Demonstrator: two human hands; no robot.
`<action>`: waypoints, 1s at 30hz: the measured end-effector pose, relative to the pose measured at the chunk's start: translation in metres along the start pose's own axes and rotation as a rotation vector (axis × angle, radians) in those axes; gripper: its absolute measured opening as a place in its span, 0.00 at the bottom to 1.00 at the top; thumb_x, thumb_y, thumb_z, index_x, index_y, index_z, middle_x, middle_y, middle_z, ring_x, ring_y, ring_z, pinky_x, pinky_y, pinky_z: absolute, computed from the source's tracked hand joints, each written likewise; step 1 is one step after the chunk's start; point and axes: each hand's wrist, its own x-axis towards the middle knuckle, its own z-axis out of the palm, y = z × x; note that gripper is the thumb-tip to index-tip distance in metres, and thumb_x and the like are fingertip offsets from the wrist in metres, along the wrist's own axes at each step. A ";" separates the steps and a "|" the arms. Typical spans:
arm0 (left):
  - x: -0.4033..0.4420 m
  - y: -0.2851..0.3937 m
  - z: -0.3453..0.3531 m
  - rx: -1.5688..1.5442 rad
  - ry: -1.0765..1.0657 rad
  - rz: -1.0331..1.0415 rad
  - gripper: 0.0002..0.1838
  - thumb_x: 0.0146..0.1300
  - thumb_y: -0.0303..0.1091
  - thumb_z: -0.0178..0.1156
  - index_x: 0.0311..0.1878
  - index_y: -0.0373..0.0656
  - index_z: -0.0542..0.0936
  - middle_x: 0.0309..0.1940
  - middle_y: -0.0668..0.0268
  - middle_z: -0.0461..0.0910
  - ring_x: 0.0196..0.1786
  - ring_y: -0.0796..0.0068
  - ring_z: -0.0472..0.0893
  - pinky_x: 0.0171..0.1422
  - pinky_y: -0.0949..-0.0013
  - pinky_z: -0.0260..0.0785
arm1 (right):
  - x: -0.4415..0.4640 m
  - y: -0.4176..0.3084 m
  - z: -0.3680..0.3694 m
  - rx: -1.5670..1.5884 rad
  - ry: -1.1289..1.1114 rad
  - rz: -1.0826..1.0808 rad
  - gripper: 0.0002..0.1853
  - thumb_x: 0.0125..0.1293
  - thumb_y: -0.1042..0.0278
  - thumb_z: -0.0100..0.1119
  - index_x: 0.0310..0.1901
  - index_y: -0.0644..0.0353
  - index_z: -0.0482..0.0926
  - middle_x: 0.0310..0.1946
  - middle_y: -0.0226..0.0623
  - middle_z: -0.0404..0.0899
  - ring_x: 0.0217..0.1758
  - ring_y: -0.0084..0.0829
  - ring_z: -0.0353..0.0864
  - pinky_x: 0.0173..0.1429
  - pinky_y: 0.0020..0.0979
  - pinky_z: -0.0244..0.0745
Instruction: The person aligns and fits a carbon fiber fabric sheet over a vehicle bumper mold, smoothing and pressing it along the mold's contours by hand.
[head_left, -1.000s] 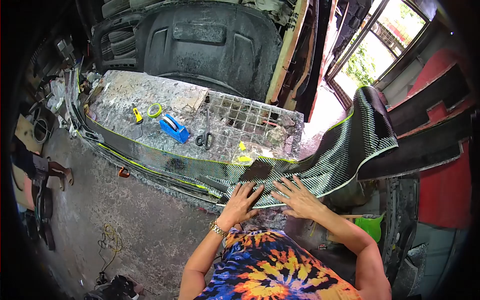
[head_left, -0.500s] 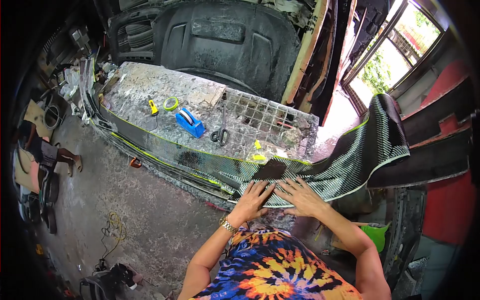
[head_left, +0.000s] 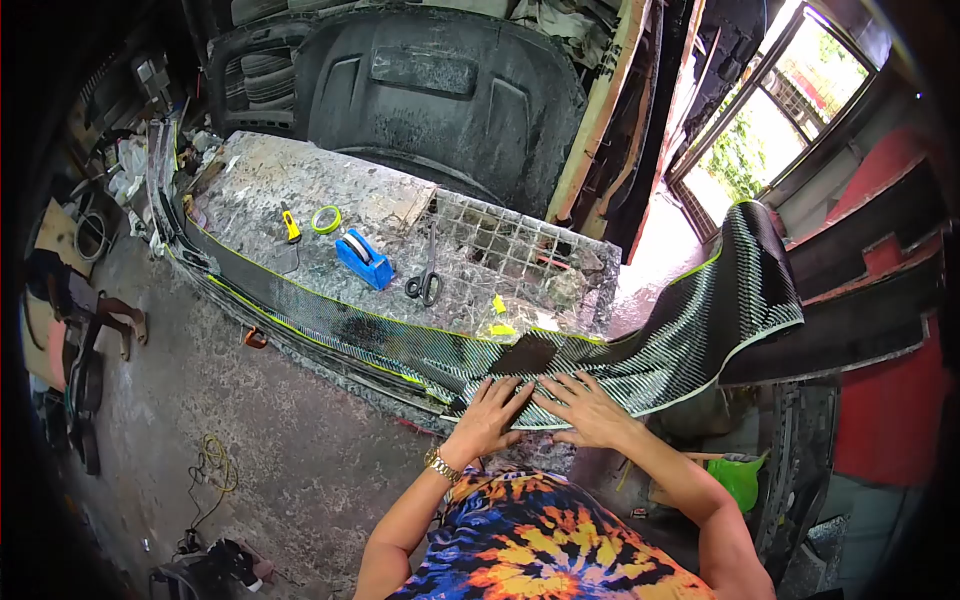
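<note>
A long sheet of woven carbon fibre cloth [head_left: 690, 335] lies along a curved mould [head_left: 290, 322], its edges lined with yellow-green tape. Near its front edge my left hand [head_left: 488, 415] rests flat, fingers spread, a gold watch on the wrist. Close beside it, my right hand [head_left: 588, 408] also presses the cloth with fingers apart. A dark patch [head_left: 527, 353] shows on the cloth just beyond the fingertips. At the right, the cloth rises and drapes over a tall curved end.
On the worktable [head_left: 300, 165] are a blue tape dispenser [head_left: 363, 260], black scissors [head_left: 426, 285], a yellow cutter [head_left: 290, 227] and a green tape roll [head_left: 326, 219]. An orange clamp [head_left: 256, 338] grips the mould's edge. A person [head_left: 85, 300] is at far left; a cable [head_left: 212, 470] lies on the floor.
The whole view has shifted slightly, so the table and mould appear a little further left. Both hands stay flat on the cloth in nearly the same place.
</note>
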 end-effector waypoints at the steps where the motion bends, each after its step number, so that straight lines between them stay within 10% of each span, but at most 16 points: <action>1: 0.000 0.001 -0.001 0.005 0.005 0.003 0.53 0.52 0.43 0.74 0.79 0.48 0.57 0.71 0.54 0.64 0.73 0.51 0.64 0.80 0.45 0.52 | 0.000 0.000 0.002 -0.004 -0.004 -0.003 0.44 0.62 0.46 0.66 0.76 0.51 0.60 0.76 0.44 0.59 0.77 0.46 0.59 0.80 0.52 0.51; 9: 0.000 0.000 0.000 -0.007 0.013 -0.013 0.50 0.52 0.43 0.74 0.78 0.48 0.59 0.70 0.54 0.66 0.73 0.53 0.66 0.80 0.47 0.52 | 0.041 0.016 -0.058 0.195 0.524 0.041 0.30 0.61 0.60 0.67 0.65 0.59 0.73 0.65 0.46 0.73 0.63 0.47 0.74 0.67 0.44 0.67; 11: 0.000 0.000 0.000 -0.005 0.022 -0.007 0.50 0.52 0.42 0.73 0.78 0.48 0.60 0.69 0.54 0.66 0.73 0.54 0.66 0.80 0.47 0.52 | 0.057 0.025 -0.062 0.186 0.597 0.343 0.29 0.60 0.61 0.68 0.62 0.60 0.76 0.59 0.46 0.77 0.58 0.45 0.78 0.64 0.42 0.69; 16: -0.001 -0.002 -0.001 -0.023 0.001 -0.016 0.49 0.54 0.42 0.72 0.78 0.49 0.58 0.70 0.53 0.66 0.74 0.54 0.64 0.81 0.48 0.50 | 0.045 0.038 -0.043 0.065 0.470 0.154 0.08 0.62 0.62 0.66 0.33 0.56 0.80 0.34 0.33 0.75 0.42 0.38 0.76 0.51 0.39 0.68; 30: 0.000 -0.001 0.000 -0.030 0.007 -0.019 0.50 0.52 0.40 0.73 0.78 0.49 0.60 0.70 0.55 0.67 0.74 0.56 0.65 0.80 0.49 0.52 | 0.030 0.027 -0.041 -0.036 0.416 0.111 0.07 0.62 0.63 0.65 0.34 0.54 0.79 0.31 0.32 0.75 0.40 0.35 0.77 0.49 0.39 0.70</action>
